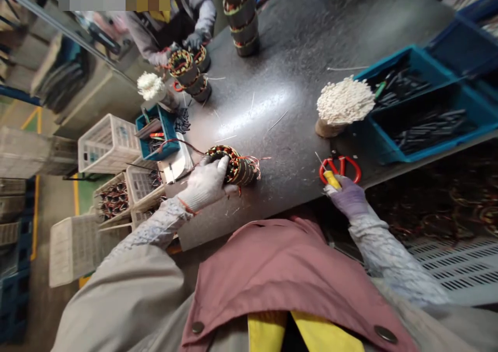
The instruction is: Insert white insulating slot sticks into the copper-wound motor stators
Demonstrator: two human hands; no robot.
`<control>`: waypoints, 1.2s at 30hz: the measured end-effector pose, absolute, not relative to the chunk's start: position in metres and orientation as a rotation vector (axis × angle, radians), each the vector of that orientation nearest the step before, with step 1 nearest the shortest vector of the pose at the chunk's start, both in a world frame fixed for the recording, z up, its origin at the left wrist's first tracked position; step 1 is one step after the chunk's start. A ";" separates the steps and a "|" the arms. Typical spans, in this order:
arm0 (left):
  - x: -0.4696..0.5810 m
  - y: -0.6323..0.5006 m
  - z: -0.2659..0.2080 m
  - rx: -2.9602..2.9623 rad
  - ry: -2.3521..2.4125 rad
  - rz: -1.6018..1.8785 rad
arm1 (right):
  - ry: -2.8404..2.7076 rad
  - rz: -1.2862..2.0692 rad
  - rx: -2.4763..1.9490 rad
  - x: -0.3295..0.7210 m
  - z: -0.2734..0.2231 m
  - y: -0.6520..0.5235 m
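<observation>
My left hand (208,181), in a white glove, is closed around the end of a wound motor stator (248,171) lying on its side on the table. Copper-coloured windings ring its near face, and loose reddish wires stick out at the far end. My right hand (349,196), in a purple and white glove, grips a yellow-handled tool (331,179) with a thin metal shaft, perhaps a screwdriver or a pick; its tip is too small to make out. Just behind that tool lie red-handled scissors (353,169) on the tabletop.
A bundle of white ties (344,102) stands beside blue bins (404,157) of dark strips. Stacked stators (245,25) rise at the back. Across the table, a co-worker's gloved hands (194,39) touch other stators (189,74). White crates (111,144) stand left, and cut strings lie scattered.
</observation>
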State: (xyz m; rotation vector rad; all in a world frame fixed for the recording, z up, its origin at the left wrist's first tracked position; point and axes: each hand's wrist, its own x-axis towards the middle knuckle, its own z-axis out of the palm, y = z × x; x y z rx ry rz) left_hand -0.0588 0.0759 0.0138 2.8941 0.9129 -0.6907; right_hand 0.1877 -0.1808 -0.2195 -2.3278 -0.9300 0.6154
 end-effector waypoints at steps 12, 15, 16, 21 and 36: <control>-0.086 0.107 0.017 2.949 0.400 -1.113 | -1.102 0.916 -1.631 0.102 -0.096 -0.119; -0.077 0.092 0.016 2.992 0.496 -1.129 | -1.330 0.783 -1.747 0.100 -0.097 -0.112; -0.076 0.087 0.013 2.993 0.515 -1.106 | -1.389 0.745 -1.790 0.100 -0.097 -0.111; -0.076 0.084 -0.001 2.980 0.569 -1.023 | -1.596 0.503 -2.033 0.100 -0.086 -0.105; -0.079 0.096 -0.013 2.941 0.567 -1.085 | -1.974 0.667 -2.070 0.117 -0.064 -0.064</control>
